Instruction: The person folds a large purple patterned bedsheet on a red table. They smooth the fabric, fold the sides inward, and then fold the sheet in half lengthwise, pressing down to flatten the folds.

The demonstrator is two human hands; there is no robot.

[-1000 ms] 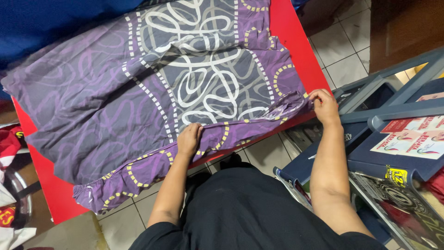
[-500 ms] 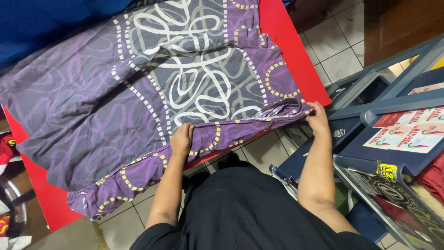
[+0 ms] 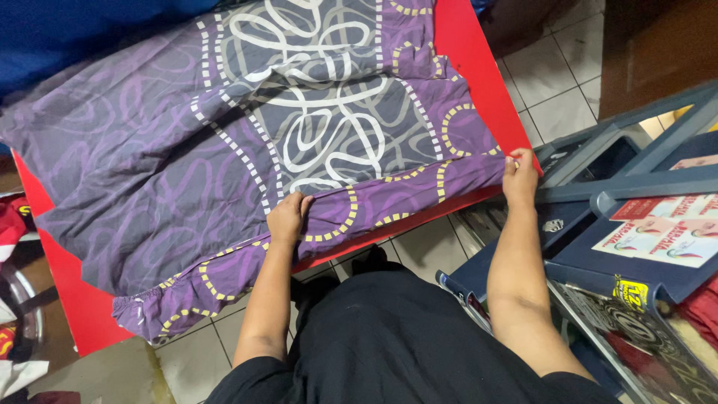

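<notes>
Lying on a red table (image 3: 479,75), purple sheet (image 3: 224,150) with white loops, left hand (image 3: 288,218) and right hand (image 3: 520,178) each pinching its near hem

There is one purple patterned cloth (image 3: 247,142), one red table (image 3: 479,67), two hands on the near edge, and two blue plastic crates (image 3: 643,179) at right.
</notes>
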